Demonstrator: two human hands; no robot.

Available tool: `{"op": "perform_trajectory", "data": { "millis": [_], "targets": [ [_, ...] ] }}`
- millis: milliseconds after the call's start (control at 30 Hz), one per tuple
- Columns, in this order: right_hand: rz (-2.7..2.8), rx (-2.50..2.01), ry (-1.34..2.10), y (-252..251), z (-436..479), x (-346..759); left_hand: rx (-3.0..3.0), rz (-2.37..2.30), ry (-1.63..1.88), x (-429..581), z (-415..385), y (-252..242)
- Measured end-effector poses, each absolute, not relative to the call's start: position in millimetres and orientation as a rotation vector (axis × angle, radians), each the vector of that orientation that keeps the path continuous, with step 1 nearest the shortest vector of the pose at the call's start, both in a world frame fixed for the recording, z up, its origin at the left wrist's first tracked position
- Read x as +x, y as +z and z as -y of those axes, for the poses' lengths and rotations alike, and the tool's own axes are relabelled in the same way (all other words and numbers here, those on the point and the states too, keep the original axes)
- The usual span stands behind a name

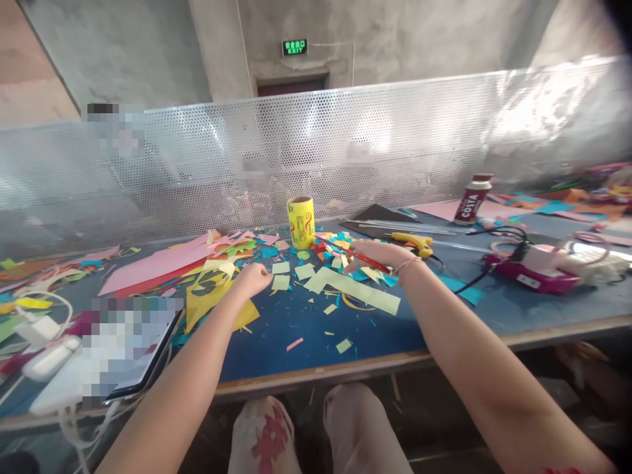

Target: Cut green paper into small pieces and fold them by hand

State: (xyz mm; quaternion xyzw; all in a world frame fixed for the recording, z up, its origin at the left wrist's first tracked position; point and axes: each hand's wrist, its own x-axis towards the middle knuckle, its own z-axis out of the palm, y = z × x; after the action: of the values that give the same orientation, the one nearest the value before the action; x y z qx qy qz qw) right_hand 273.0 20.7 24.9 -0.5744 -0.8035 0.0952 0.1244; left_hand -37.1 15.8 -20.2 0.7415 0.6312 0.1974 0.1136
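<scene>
Scissors with red handles lie under the right hand, in front of and just right of the yellow tape roll that stands upright at the back of the blue table. The hand's fingers are curled down over the handles, holding them, and the blades point back toward the roll. The left hand rests in front of and to the left of the roll with its fingers curled in. Its fingertips are just beside two small pale green paper squares, and I cannot tell whether it pinches anything. A long pale green strip lies between the two hands, nearer the table edge than the roll. Pink and yellow sheets spread out well left of the roll, among many coloured scraps. Right of the roll lie a yellow glue gun, a brown bottle and a pink device with a black cord. A perforated metal screen rises just behind the roll.
</scene>
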Motion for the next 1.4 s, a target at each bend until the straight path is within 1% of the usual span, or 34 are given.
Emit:
{"op": "perform_trajectory", "data": {
  "millis": [67,167,367,500,667,833,967,1100,1267,1400],
  "targets": [
    [2.475,-1.763,0.316,24,-17,264,2.178,-1.930,0.628,-39,-16,-19],
    [2.479,-1.887,0.318,19,-16,255,2.141,-1.942,0.678,-40,-16,-17],
    [2.500,-1.926,0.365,6,-26,252,2.116,-1.934,0.721,-37,-15,-16],
    [2.475,-1.961,0.307,6,-28,257,2.106,-1.929,0.761,-36,-14,-14],
    [2.542,-1.901,0.247,11,-23,256,2.144,-1.855,0.736,-33,-15,-16],
    [2.563,-1.877,0.355,11,-26,255,2.193,-1.813,0.724,-31,-13,-16],
    [2.608,-1.839,0.368,8,-31,257,2.212,-1.792,0.724,-31,-10,-14],
    [2.613,-1.732,0.314,8,-29,250,2.216,-1.743,0.697,-32,-12,-17],
    [2.425,-1.667,0.116,3,-26,232,2.274,-1.727,0.673,-33,-16,-21],
    [2.402,-1.699,0.185,-5,-29,227,2.310,-1.734,0.667,-31,-15,-20]
  ]
}}
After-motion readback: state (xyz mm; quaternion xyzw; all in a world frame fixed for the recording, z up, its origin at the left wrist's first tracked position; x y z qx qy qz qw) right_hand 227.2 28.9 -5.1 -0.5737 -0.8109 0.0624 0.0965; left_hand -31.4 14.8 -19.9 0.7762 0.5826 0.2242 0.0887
